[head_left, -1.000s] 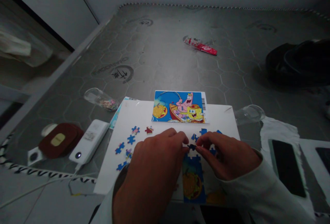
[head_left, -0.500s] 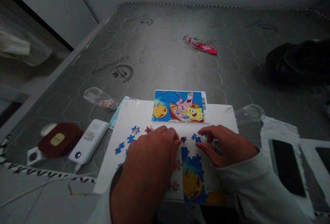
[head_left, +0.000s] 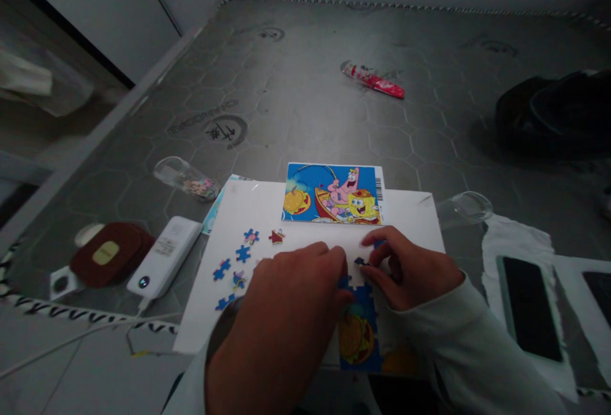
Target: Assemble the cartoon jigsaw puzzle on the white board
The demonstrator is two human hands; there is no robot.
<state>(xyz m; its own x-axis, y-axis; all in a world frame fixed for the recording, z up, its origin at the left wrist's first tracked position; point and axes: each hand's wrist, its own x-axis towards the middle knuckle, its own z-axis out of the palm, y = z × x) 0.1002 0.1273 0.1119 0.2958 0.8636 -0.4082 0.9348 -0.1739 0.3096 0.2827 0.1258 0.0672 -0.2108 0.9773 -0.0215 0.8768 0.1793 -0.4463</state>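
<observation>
A partly joined puzzle strip (head_left: 357, 332) with a burger picture lies on a white board (head_left: 191, 323). My left hand (head_left: 291, 300) is over the strip's upper left corner, fingers bent together; whatever they grip is hidden. Just right of it, my right hand (head_left: 403, 268) pinches a small dark blue puzzle piece (head_left: 361, 262) between thumb and finger, above the strip's top edge. Loose blue pieces (head_left: 243, 253) and a reddish-brown piece (head_left: 276, 237) are scattered on the board's left. Behind both hands lies the picture card (head_left: 331, 193) with cartoon figures.
To the left are a clear tube (head_left: 184, 177), a white power bank (head_left: 165, 257) with a cable and a brown case (head_left: 112, 254). A phone (head_left: 532, 308) and another clear tube (head_left: 470, 206) are at right. Farther back lie a red packet (head_left: 375, 80) and a black bag (head_left: 554, 116).
My left hand has moved right, onto the strip's top left corner, uncovering more loose pieces. My right thumb and finger have closed on a dark blue piece.
</observation>
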